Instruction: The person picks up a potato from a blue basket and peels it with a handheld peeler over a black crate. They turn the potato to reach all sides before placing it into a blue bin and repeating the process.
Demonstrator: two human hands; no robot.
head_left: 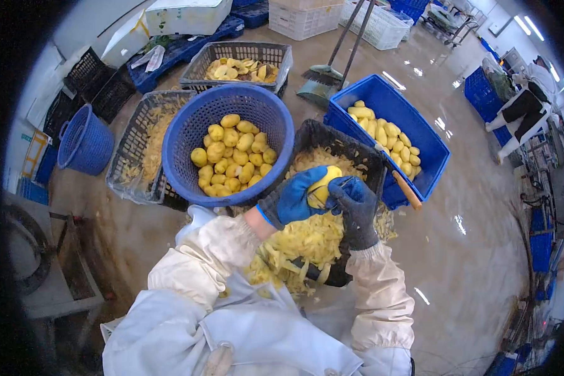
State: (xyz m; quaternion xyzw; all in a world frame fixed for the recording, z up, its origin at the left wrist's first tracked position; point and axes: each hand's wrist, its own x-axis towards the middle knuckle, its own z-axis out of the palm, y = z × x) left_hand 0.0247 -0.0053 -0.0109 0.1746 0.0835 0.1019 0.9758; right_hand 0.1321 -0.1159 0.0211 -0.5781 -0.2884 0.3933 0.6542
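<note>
My left hand [298,195], in a blue glove, is closed around a yellow potato [326,182]. Close against the potato's right side is my right hand [355,205], in a dark glove with its fingers pinched; what they grip is mostly hidden. Both hands are above a black crate [377,164] heaped with potato peelings [313,235]. To the left, a round blue basket [183,141] holds unpeeled-looking potatoes [237,150]. On the right, a blue bin [433,164] contains paler, peeled potatoes [391,139]. A wooden handle [407,190] juts over that bin's near edge.
Behind the basket stands a grey crate [281,61] with cut potato pieces. Another crate of peelings [153,147] is at the left, near a smaller blue basket [86,143]. A long-handled dustpan [319,88] stands beyond the bin. Another person [532,94] is at the far right.
</note>
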